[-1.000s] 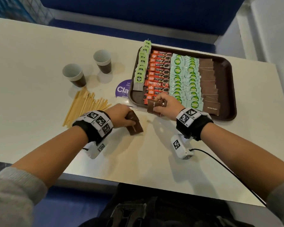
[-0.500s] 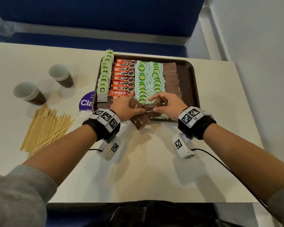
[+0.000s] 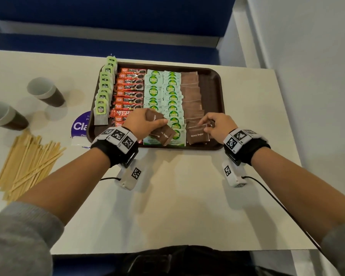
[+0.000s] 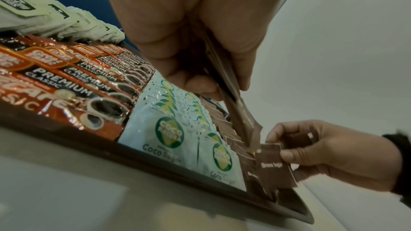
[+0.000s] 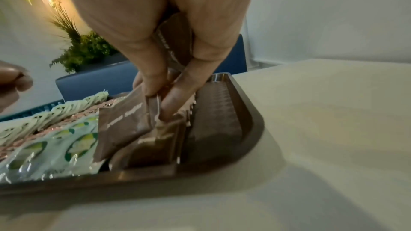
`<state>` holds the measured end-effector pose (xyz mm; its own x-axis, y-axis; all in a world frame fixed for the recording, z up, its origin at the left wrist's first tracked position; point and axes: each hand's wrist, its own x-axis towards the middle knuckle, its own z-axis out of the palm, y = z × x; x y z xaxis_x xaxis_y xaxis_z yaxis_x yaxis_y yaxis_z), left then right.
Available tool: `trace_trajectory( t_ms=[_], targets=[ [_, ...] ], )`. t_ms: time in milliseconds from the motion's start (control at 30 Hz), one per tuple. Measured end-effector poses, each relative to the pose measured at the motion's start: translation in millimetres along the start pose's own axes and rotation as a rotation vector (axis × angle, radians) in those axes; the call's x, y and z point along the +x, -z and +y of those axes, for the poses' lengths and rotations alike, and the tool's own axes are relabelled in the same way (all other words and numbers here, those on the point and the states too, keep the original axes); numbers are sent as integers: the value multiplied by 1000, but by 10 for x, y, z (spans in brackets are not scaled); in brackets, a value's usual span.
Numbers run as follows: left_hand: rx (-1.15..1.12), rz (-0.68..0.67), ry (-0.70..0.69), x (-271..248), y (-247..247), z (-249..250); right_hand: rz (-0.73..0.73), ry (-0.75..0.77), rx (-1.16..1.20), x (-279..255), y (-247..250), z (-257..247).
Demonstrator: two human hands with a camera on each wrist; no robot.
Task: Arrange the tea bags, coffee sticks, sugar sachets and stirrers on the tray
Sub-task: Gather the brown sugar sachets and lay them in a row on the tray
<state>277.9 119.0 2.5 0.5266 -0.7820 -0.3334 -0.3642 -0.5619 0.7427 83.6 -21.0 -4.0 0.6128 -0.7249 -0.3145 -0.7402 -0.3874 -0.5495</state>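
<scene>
A brown tray (image 3: 215, 90) holds rows of green tea bags (image 3: 105, 90), red coffee sticks (image 3: 130, 86), green-and-white Coco Sugar sachets (image 3: 163, 90) and brown sugar sachets (image 3: 190, 90). My left hand (image 3: 145, 122) hovers over the tray's near edge and grips a few brown sugar sachets (image 3: 161, 129), seen edge-on in the left wrist view (image 4: 233, 94). My right hand (image 3: 217, 124) pinches one brown sugar sachet (image 3: 197, 134) at the near end of the brown row; the right wrist view shows that sachet (image 5: 124, 127) between thumb and fingers. Wooden stirrers (image 3: 28, 164) lie on the table at the left.
Two paper cups (image 3: 46, 92) (image 3: 4, 116) stand left of the tray. A purple round sticker (image 3: 80, 126) peeks out beside the tray's left rim. The white table (image 3: 177, 196) ends near me; a blue bench runs behind it, a wall at the right.
Both hands carried brown sugar sachets from the table in front of the tray onto its near edge. The right hand moved right to the brown row; the left hand still holds its sachets.
</scene>
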Motion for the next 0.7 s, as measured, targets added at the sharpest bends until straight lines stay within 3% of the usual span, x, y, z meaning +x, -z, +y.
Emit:
trace_trajectory(
  t_ms=[333,567,700],
  targets=[
    [-14,-18,-28,37,-80,5,5,-90,101,-18,-205,150],
    [-88,-70,-22,119,-117,52,139,26,27,18,-78,77],
    [-92,-81,-26,208,-148,119,-50,3,179,182,22,-153]
  ],
)
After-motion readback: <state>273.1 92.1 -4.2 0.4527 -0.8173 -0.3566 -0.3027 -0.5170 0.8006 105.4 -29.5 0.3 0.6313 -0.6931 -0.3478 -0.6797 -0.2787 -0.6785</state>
